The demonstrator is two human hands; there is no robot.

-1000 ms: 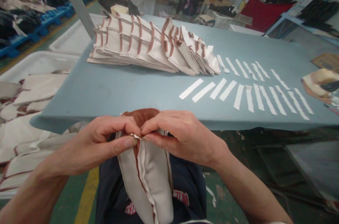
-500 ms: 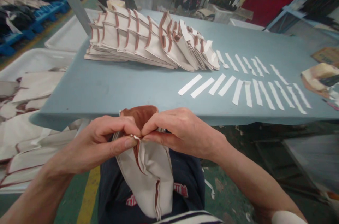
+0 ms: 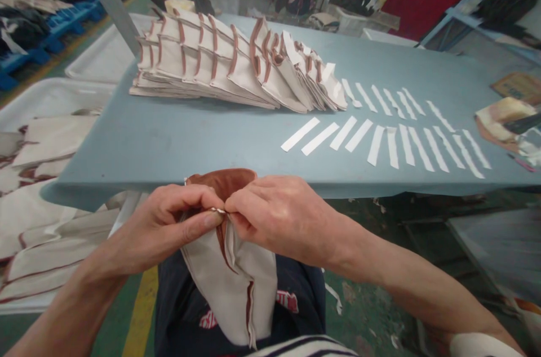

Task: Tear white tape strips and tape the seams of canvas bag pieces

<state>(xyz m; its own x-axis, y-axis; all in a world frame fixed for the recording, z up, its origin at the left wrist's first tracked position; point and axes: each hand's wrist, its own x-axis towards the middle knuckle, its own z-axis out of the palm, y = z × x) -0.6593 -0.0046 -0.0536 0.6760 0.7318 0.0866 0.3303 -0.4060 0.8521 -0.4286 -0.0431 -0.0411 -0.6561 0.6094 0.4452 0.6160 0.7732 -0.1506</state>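
Note:
A cream fabric piece [image 3: 249,258] with a brown inner side hangs over my lap, its rounded brown top near the table edge. My left hand [image 3: 186,216] pinches the top of its seam between thumb and forefinger. Right beside it, my right hand [image 3: 279,216] grips the same seam edge, fingers curled in. Below the fingertips the seam parts in a narrow slit that shows brown. A second brown-edged seam runs lower down the piece. What lies between the right fingertips is mostly hidden.
On the blue-grey table [image 3: 211,143] lies a long overlapping stack of cream pieces with brown edges [image 3: 211,64]. White strips [image 3: 408,146] are spread in two rows to its right. A white bin [image 3: 54,86] with more cream pieces stands at left. A yellowish block [image 3: 501,117] sits far right.
My right hand has rolled over, its fingers curling more tightly at the seam and its forearm swinging outward. My left hand keeps its pinch. The view has shifted slightly.

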